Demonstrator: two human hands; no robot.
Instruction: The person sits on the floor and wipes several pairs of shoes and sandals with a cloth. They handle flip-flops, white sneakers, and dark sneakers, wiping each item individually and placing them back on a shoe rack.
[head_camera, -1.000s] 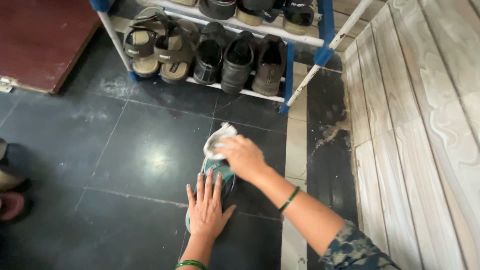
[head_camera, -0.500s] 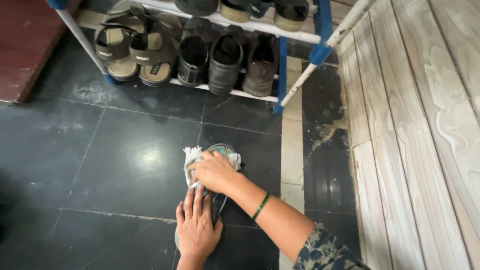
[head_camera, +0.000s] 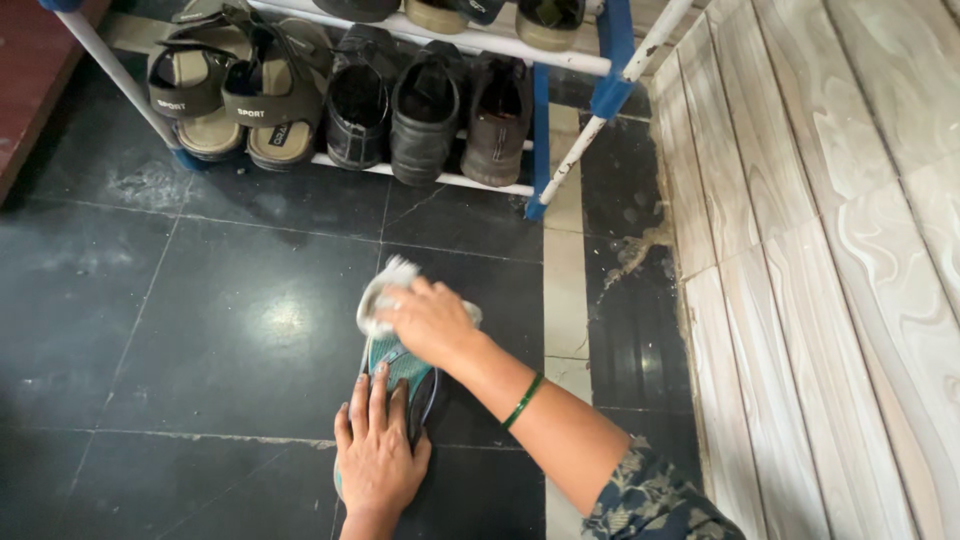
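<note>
Dark, glossy floor tiles (head_camera: 200, 320) fill most of the frame, scuffed with pale dust near a white-and-blue shoe rack (head_camera: 560, 165) that runs across the top edge, while pale wood-grain wall panels (head_camera: 820, 250) rise along the right side. Low in the centre of the frame lies a teal sandal (head_camera: 400, 365), sole flat on the tile, its long axis running from the bottom edge up toward the rack, leaning slightly to the right. The left hand (head_camera: 375, 450) presses down flat on the lower, nearer end of the sandal, fingers spread and pointing up the frame, gripping nothing, simply pinning it. The right hand (head_camera: 430, 322) reaches in from the lower right across the upper, farther end, fingers curled closed around a crumpled white cloth (head_camera: 385, 290) bunched against the sandal's upper surface; a green bangle (head_camera: 523, 400) circles that wrist above a patterned sleeve (head_camera: 650, 500). Both hands touch the sandal, the left on the end closer to the person, the right on the end toward the rack, so the sandal lies straight ahead between them. On the rack's lower shelf sit two tan strap sandals (head_camera: 230, 100) at upper left and dark closed shoes (head_camera: 425, 105) beside them, well apart from the hands.
</note>
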